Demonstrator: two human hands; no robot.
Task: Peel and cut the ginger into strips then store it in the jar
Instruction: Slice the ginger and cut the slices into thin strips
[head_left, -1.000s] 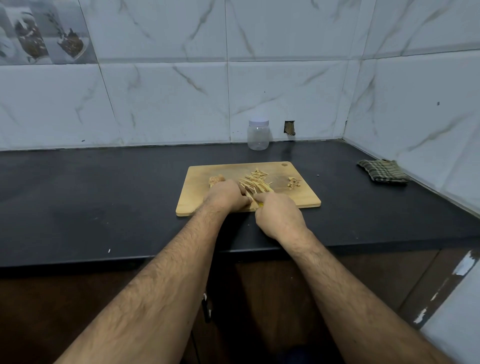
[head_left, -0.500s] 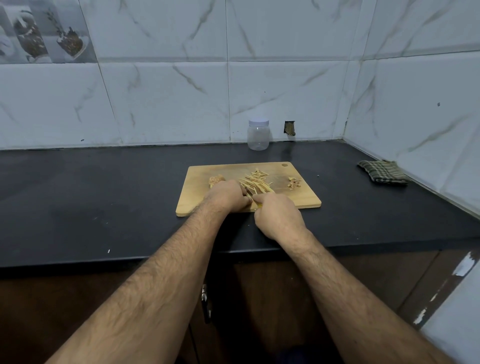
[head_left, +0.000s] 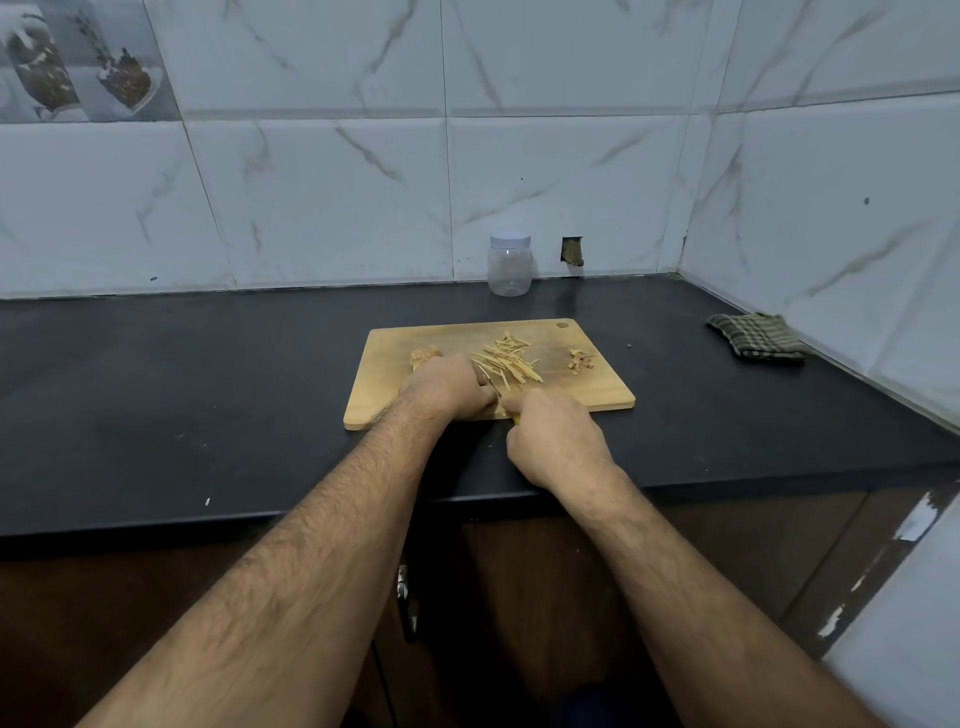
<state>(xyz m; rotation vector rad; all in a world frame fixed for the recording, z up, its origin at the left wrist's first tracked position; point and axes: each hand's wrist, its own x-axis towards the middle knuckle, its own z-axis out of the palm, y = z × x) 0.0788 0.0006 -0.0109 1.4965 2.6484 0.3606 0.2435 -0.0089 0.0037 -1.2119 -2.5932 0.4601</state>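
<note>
Right hand (head_left: 558, 441) grip curled round knife (head_left: 492, 382); left hand (head_left: 447, 387) curled over ginger, hold unclear; strips (head_left: 506, 361) on board (head_left: 384, 384).

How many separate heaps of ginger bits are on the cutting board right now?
3: an uncut ginger chunk at left, ginger strips mid-board, peel scraps at right. More may sit hidden under the left hand.

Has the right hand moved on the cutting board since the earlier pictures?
No. The right hand is at the same spot on the near edge of the cutting board, just before the ginger strips.
</note>
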